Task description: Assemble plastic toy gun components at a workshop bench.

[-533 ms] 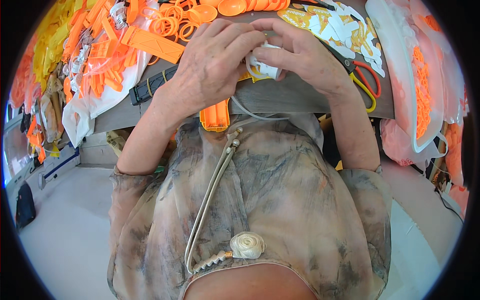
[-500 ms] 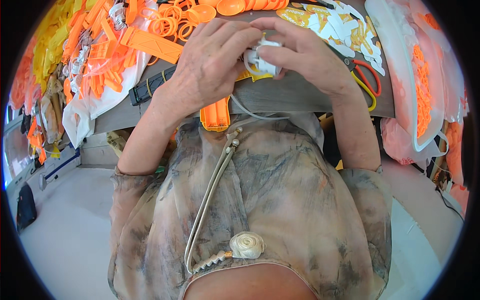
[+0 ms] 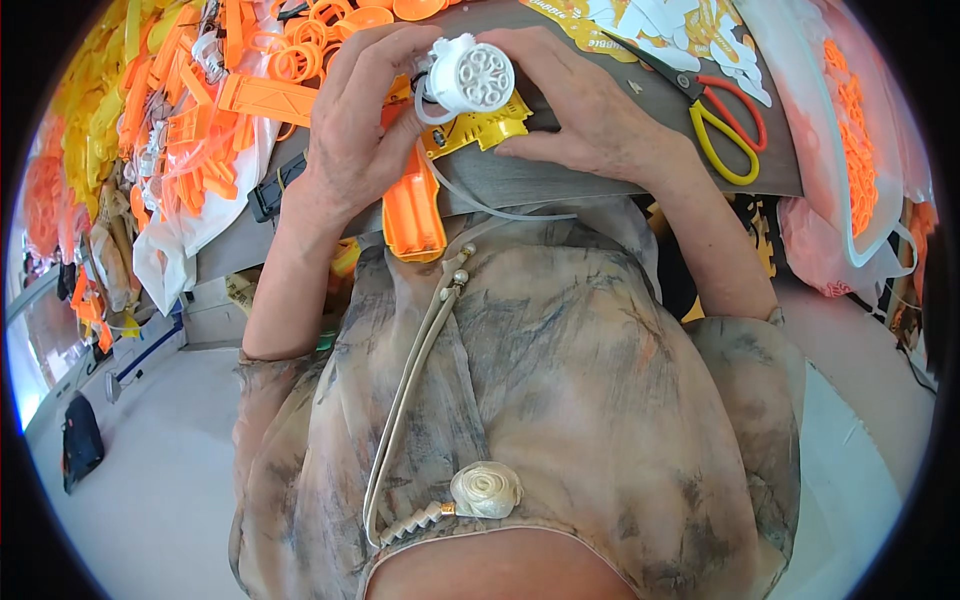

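My left hand is closed on the left side of a white round plastic nozzle, whose face with several ring-shaped holes points up. A thin clear tube loops from the nozzle toward the table's near edge. My right hand curves around the other side with thumb and fingers apart. Its fingertips are close to the nozzle; whether they touch it I cannot tell. Beneath the nozzle lies a yellow plastic shell, partly hidden. An orange shell piece sticks out over the table edge below my left hand.
Scissors with red and yellow handles lie right of my right hand. Orange parts are heaped at left, white flat pieces at the back right. A bag of small orange pieces stands at the right edge.
The white nozzle has turned its holed face up and moved slightly left. My right hand has spread from it, baring the yellow shell. The view has shifted a little.
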{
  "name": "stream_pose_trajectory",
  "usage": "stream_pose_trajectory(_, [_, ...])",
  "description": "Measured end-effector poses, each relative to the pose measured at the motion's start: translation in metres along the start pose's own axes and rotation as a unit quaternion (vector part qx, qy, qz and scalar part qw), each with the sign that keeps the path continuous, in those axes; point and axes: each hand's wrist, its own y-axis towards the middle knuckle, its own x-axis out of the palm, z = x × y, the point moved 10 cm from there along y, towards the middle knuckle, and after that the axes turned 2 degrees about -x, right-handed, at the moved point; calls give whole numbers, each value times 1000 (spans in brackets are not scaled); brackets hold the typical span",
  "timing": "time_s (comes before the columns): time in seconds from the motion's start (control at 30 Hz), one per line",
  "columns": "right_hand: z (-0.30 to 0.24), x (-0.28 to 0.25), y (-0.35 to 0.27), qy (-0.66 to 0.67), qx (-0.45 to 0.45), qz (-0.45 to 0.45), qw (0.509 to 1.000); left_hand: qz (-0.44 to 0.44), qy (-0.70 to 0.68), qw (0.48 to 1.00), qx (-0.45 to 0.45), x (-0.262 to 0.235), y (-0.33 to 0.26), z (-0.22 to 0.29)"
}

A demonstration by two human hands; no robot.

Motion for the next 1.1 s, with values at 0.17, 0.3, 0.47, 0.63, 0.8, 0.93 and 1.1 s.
stream_pose_trajectory(0.17, [-31,-30,22,43,24,-19,999,42,67,997,12,-12,3,8])
stream_pose_trajectory(0.3, [-32,-34,27,50,46,-53,996,61,-108,988,-95,-15,-10,-35])
stream_pose_trajectory(0.47, [-44,-30,34,54,-9,-22,998,72,-186,965,-168,-19,-21,-50])
stream_pose_trajectory(0.63, [-48,-30,40,45,-20,21,999,70,-260,929,-253,-28,-30,-78])
stream_pose_trajectory(0.8, [-57,-37,43,40,-48,60,996,4,-301,939,-166,-27,8,-23])
stream_pose_trajectory(0.93, [-46,-34,47,155,26,49,986,6,-273,944,-185,-32,9,-26])
stream_pose_trajectory(1.1, [-49,-34,50,173,36,47,983,-5,-158,972,-171,-43,16,-18])
